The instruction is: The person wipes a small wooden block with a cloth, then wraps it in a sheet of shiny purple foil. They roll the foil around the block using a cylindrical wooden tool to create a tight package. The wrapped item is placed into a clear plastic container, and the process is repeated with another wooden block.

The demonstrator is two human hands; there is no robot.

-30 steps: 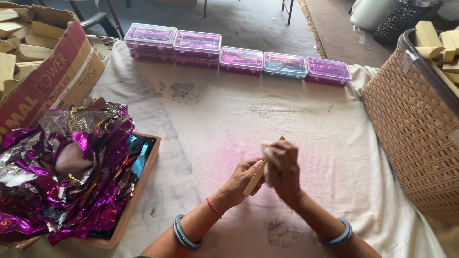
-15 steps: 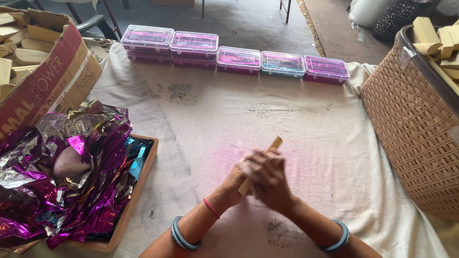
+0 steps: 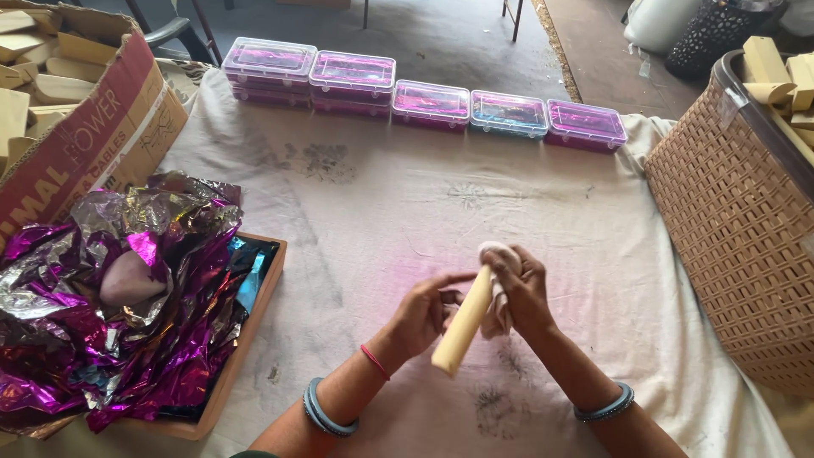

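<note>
Red-printed cardboard box (image 3: 93, 127) far left, five clear lidded boxes (image 3: 431, 103) (pink inside) along back

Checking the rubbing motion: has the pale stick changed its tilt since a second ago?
Yes. The pale stick now points down toward the person, away from the row of boxes.

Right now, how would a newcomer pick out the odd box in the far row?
Follow the white cloth-covered table to its far edge, where five clear plastic lidded boxes stand in a row. The blue-tinted box is fourth from the left; its neighbours all show magenta inside.
</note>
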